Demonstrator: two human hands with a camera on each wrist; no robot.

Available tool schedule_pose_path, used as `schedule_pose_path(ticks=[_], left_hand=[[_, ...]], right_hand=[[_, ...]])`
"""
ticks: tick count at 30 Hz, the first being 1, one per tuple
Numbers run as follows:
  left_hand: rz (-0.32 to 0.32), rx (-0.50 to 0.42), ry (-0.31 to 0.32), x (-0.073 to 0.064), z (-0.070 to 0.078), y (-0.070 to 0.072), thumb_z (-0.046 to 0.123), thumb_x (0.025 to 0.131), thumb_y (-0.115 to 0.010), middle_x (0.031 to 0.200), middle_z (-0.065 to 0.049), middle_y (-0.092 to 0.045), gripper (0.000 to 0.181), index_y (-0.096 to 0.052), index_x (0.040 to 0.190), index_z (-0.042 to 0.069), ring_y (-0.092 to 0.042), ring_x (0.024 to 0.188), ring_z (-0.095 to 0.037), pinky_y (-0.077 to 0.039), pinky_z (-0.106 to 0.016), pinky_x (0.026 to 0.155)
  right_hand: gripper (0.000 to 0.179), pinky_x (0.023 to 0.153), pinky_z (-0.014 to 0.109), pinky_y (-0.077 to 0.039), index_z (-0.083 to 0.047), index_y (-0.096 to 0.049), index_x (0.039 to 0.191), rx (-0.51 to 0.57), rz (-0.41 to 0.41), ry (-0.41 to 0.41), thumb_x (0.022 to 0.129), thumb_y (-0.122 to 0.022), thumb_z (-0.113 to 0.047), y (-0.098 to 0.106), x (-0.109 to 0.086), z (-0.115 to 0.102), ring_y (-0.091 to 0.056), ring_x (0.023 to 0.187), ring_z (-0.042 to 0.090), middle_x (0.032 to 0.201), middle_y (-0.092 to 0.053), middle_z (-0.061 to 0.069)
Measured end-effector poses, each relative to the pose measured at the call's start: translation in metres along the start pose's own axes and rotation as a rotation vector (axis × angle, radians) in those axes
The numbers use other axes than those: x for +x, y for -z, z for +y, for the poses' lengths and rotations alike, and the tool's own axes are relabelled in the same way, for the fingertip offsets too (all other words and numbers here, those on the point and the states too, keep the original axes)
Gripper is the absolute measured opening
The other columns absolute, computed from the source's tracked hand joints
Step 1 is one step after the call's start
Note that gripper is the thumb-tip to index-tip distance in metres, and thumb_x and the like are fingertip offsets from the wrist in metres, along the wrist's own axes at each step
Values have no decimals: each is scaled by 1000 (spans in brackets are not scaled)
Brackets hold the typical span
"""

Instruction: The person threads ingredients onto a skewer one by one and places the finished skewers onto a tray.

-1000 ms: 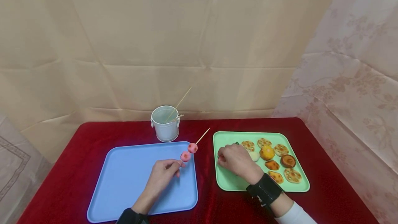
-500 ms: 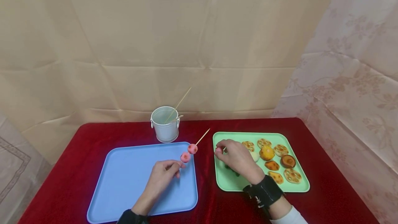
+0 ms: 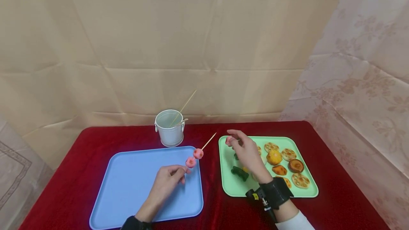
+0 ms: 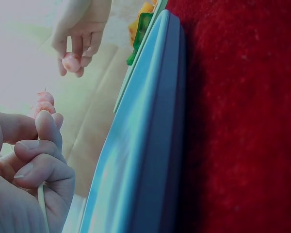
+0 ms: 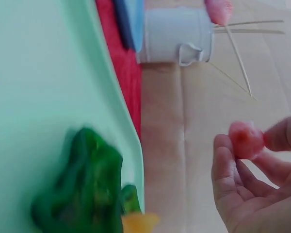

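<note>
Over the blue tray (image 3: 127, 184), my left hand (image 3: 167, 184) pinches a wooden skewer (image 3: 209, 141), which slants up and to the right. Two pink balls (image 3: 198, 153) are threaded on it, just beyond the fingertips; the left wrist view shows the stick (image 4: 42, 206) running back through the curled fingers. My right hand (image 3: 249, 153) is raised above the left part of the green tray (image 3: 228, 185). Between its thumb and fingers it pinches another pink ball (image 5: 246, 141), apart from the skewer's tip. Dark green pepper-like pieces (image 3: 239, 173) lie on the tray below that hand.
Several toy foods share the green tray: lotus root slices (image 3: 300, 180), a mushroom cap (image 3: 296, 165), a yellow lump (image 3: 274, 157) and orange-brown pieces (image 3: 279, 169). A small white bucket (image 3: 171, 136) with thin sticks (image 3: 186, 103) stands behind the blue tray on red cloth (image 3: 211, 201).
My right hand has lifted off the green tray with the pink ball, moving up and away and uncovering the green pieces. The left hand and skewer have stayed almost still.
</note>
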State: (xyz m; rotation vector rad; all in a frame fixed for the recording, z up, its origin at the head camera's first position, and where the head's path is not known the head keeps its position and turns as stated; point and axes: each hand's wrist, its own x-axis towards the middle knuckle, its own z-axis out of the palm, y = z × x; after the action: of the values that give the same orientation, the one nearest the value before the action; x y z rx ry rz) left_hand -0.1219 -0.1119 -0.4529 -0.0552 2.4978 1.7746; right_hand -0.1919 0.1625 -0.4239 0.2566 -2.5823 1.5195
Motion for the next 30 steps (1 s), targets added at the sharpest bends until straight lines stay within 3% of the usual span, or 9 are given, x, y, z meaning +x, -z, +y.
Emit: schedule_pose_path(ticks=[5,8,19,30], left_hand=[[2,-2,-1,0,0,-1,11,96,-62,61,-4,-63,21,-80,89,7,-59,82,-14,-41,-27,73],[2,-4,-5,0,0,-1,10,96,-61,60,-3,-62,21,-80,88,7,-59,81,-14,-41,-27,72],[-15,-17,-27,-1,0,-4,9,94,-61,60,-2,-62,20,-80,89,7,-59,77,-13,-41,-25,70],[-61,-3,-39,-3,-1,-5,11,96,-62,61,-3,-63,20,-81,90,9,-59,77,-12,-42,-25,71]], right_hand=[[29,86,27,-57,-5,-65,132,257,-5,-72,109,-53,-18,0,5,2,-69,99,24,111,-70,15],[30,86,27,-57,-4,-65,131,335,-1,-119,109,-55,-21,-1,7,2,-69,99,23,116,-70,15],[41,93,32,-56,0,-58,130,557,12,-225,101,-70,-27,-5,8,0,-70,108,27,121,-70,17],[46,98,33,-53,4,-58,134,661,3,-194,99,-72,-22,-3,8,2,-69,111,22,128,-66,25]])
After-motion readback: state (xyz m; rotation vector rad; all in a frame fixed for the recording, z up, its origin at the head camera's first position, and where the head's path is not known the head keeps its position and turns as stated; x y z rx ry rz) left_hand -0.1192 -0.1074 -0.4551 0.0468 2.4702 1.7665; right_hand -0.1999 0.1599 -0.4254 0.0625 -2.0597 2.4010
